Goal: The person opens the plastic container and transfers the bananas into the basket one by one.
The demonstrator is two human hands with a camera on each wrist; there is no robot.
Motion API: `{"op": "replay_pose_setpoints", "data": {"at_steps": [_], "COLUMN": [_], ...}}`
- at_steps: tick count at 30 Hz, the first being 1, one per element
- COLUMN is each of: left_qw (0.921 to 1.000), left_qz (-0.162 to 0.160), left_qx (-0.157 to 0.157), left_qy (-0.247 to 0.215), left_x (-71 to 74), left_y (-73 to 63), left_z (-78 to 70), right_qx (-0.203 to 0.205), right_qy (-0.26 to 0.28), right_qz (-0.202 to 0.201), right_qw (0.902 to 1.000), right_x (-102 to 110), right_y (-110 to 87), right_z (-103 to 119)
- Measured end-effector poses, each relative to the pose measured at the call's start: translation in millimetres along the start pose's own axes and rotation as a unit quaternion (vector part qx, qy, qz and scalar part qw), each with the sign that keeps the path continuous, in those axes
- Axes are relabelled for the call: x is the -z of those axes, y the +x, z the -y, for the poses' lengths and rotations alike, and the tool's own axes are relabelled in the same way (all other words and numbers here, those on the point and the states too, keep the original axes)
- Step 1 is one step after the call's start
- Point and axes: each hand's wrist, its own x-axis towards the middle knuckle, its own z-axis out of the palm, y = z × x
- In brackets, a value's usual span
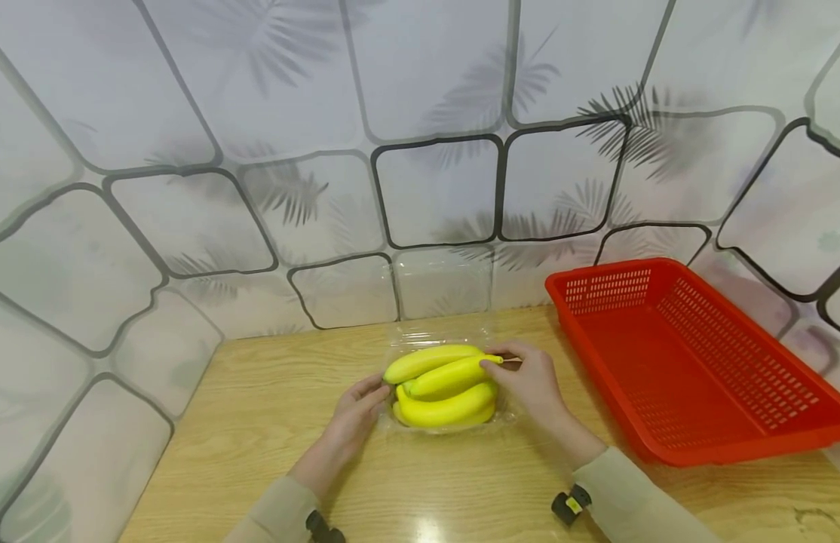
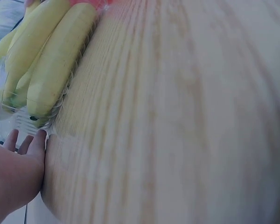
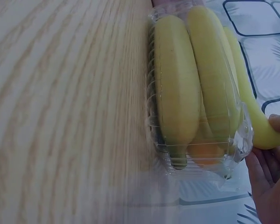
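Note:
Several yellow bananas lie in a clear plastic clamshell box (image 1: pixel 443 428), whose transparent lid (image 1: pixel 442 290) stands raised at the back. My right hand (image 1: pixel 531 377) pinches the tip of the topmost banana (image 1: pixel 450 378) between thumb and fingers at the box's right side. In the right wrist view this banana (image 3: pixel 247 100) sits above the others, partly outside the box wall. My left hand (image 1: pixel 355 415) is at the left end of the box, fingertips right at its wall. Its fingers (image 2: pixel 37 145) look extended in the left wrist view, close to the banana ends.
A large red plastic basket (image 1: pixel 705 377) with perforated walls stands on the right of the wooden table (image 1: pixel 271 392). A patterned wall covering (image 1: pixel 433 188) rises directly behind the table and the lid.

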Motion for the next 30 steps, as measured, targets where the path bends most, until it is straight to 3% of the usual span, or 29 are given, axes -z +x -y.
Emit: {"op": "replay_pose_setpoints", "data": {"at_steps": [30], "left_qw": [1.0000], "left_qz": [-0.002], "left_qx": [-0.003], "left_qy": [0.002], "left_x": [-2.4], "left_y": [-1.8], "left_z": [-1.0], "right_qx": [0.035], "right_qy": [0.025], "right_qz": [-0.027], "right_qw": [0.9987], "right_x": [17.8], "right_y": [13.2], "right_z": [19.5]}}
